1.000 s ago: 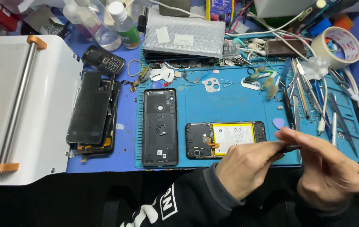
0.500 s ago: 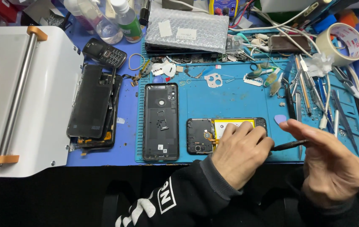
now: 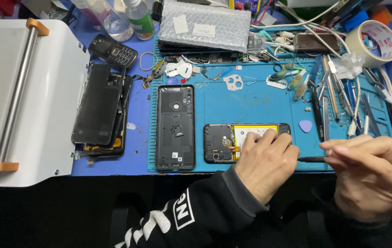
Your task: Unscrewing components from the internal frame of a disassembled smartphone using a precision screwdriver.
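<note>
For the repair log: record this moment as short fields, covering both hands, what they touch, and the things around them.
Left hand: rests on opened phone, covering its right part
Right hand: pinches thin dark tool, tip towards the left hand
Phone: lies flat on blue mat, yellow battery showing
Left of phone: black back cover, inner side up
Off the mat: dark screen panel on white machine's edge
Far right: tape roll

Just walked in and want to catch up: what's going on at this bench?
A person is working on an opened phone lying on the blue mat. The left hand rests on its yellow battery end, while the right hand holds a thin dark tool pointing toward the phone's edge. A black back cover lies alongside, to the left.
</note>
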